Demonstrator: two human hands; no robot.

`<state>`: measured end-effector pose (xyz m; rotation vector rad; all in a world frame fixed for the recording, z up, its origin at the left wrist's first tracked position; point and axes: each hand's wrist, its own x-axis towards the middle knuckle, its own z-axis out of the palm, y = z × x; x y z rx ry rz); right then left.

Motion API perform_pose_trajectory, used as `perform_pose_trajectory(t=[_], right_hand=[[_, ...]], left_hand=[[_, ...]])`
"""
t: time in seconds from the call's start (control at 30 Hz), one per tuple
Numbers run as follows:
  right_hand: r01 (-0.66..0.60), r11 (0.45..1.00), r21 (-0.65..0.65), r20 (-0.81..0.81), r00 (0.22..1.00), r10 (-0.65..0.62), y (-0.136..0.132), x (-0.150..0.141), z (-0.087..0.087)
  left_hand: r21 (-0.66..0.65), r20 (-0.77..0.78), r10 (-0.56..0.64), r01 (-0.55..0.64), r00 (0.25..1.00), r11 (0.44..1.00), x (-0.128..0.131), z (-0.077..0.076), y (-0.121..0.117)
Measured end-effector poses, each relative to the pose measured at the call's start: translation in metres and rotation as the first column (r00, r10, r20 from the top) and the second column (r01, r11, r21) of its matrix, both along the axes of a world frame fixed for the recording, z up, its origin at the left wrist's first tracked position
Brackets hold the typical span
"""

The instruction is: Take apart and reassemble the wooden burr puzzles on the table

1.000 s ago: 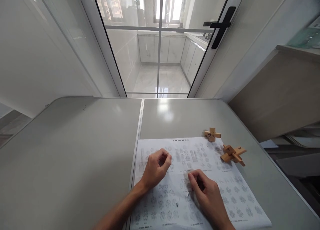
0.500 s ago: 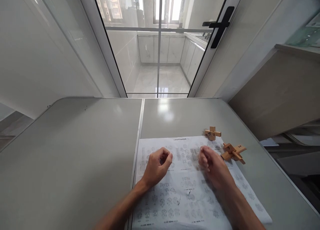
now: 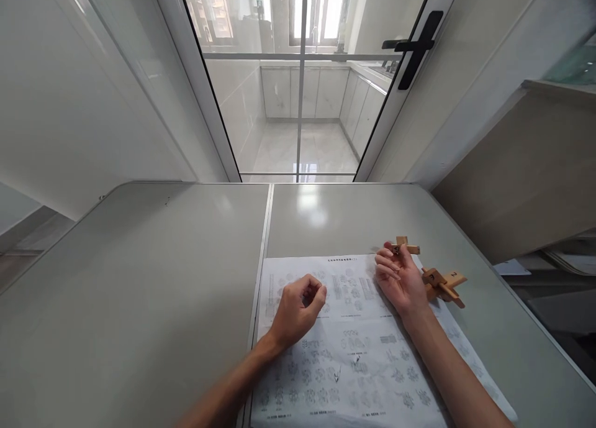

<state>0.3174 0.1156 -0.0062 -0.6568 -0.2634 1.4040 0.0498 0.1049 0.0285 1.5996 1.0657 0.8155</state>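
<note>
My left hand (image 3: 300,307) rests on the printed sheet (image 3: 347,322), loosely curled with thumb and forefinger meeting; I see nothing in it. At the sheet's top right, my right hand (image 3: 399,279) reaches up to the small wooden puzzle piece (image 3: 413,250), an interlocking cross with a number on it. Its thumb is in front of the piece and its fingers are to the left, apart from the thumb. Fingertips partly cover the piece; whether they touch it, I cannot tell. Right of that hand lies a larger cross of joined wooden pieces (image 3: 444,285), marked with numbers.
The sheet carries rows of small diagrams and has creases and small tears. It lies on a grey table (image 3: 186,279) with a metal seam (image 3: 267,223) left of the sheet. Beyond the far edge stands a glass door with a black handle (image 3: 419,48).
My right hand has moved up toward the small wooden piece, and its fingers have opened out. My left hand stays curled on the sheet. The view has shifted slightly.
</note>
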Motion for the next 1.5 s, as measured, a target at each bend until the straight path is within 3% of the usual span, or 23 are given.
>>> perform_pose_trajectory(t=[0.17, 0.37, 0.53, 0.67, 0.77, 0.87, 1.03, 1.27, 1.5], right_hand=[[-0.062, 0.997, -0.05, 0.233, 0.97, 0.072, -0.006, -0.018, 0.004], [-0.33, 0.941, -0.077, 0.449, 0.831, 0.328, -0.022, -0.048, 0.011], [-0.459, 0.881, -0.114, 0.702, 0.59, 0.398, -0.033, -0.061, 0.005], [-0.488, 0.866, -0.11, 0.876, 0.364, 0.317, -0.038, -0.069, 0.009], [-0.517, 0.849, -0.111, 0.918, 0.274, 0.286, -0.041, -0.076, 0.013], [-0.535, 0.835, -0.129, 0.927, 0.234, 0.293, -0.043, -0.081, 0.013], [-0.546, 0.828, -0.131, 0.91, 0.265, 0.319, -0.044, -0.083, 0.013], [-0.693, 0.72, -0.032, 0.655, 0.53, 0.539, -0.039, -0.079, 0.017], [-0.688, 0.725, -0.032, 0.549, 0.594, 0.588, -0.04, -0.078, 0.002]], left_hand=[[-0.012, 0.002, 0.0, 0.0, 1.0, 1.0, 0.0, -0.001, 0.0], [-0.066, 0.058, 0.044, -0.04, 0.997, 0.997, -0.004, 0.001, 0.003], [-0.023, 0.158, -0.005, 0.009, 0.987, 1.0, -0.004, -0.002, 0.004], [-0.095, 0.261, -0.113, 0.142, 0.959, 0.985, -0.006, -0.008, 0.003], [-0.169, 0.289, -0.166, 0.221, 0.943, 0.961, -0.008, -0.008, 0.004], [-0.197, 0.271, -0.182, 0.239, 0.945, 0.951, -0.01, -0.006, 0.005], [-0.227, 0.29, -0.136, 0.206, 0.947, 0.952, -0.01, -0.005, 0.006], [-0.253, 0.41, -0.142, 0.263, 0.901, 0.931, -0.012, 0.003, 0.011], [-0.241, 0.45, -0.166, 0.299, 0.878, 0.923, -0.012, 0.007, 0.011]])
